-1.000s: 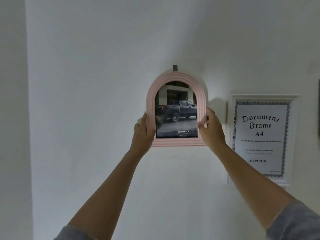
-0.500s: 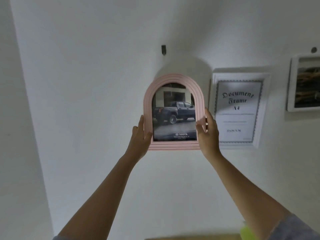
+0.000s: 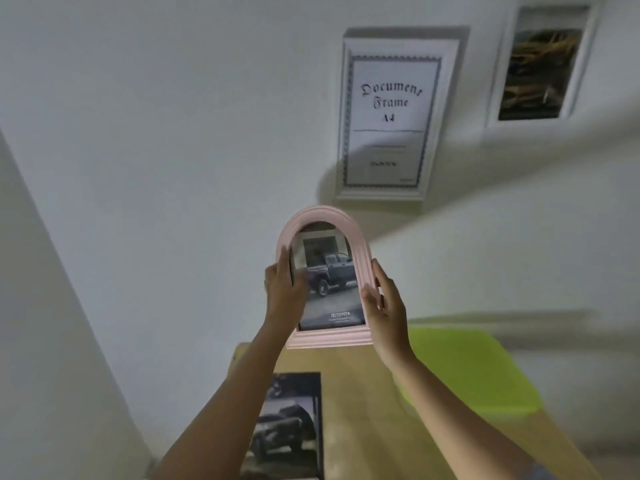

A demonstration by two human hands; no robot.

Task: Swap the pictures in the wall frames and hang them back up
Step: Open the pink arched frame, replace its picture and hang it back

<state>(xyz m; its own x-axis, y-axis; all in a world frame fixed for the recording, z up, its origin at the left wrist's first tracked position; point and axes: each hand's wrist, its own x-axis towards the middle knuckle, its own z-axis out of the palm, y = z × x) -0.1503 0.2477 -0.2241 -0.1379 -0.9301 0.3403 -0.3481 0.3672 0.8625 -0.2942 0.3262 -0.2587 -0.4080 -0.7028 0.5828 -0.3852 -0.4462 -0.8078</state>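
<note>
I hold a pink arched frame point(image 3: 330, 337) with a dark pickup-truck picture in it, off the wall and above the table. My left hand point(image 3: 284, 292) grips its left side, fingers lying over the glass. My right hand point(image 3: 384, 306) grips its right side. A white frame with a "Document Frame A4" sheet point(image 3: 389, 116) hangs on the wall above. To its right hangs a white frame with a yellowish car picture point(image 3: 540, 64). A loose dark truck picture point(image 3: 287, 427) lies flat on the table below my left arm.
A wooden table point(image 3: 363, 410) stands against the white wall. A lime-green lidded container point(image 3: 478, 372) sits on its right part. A wall corner runs down the left side point(image 3: 52, 306).
The pink frame has come off its wall hook and moved down toward the table in both hands. The view has tilted down, so the table, loose picture and green container now show.
</note>
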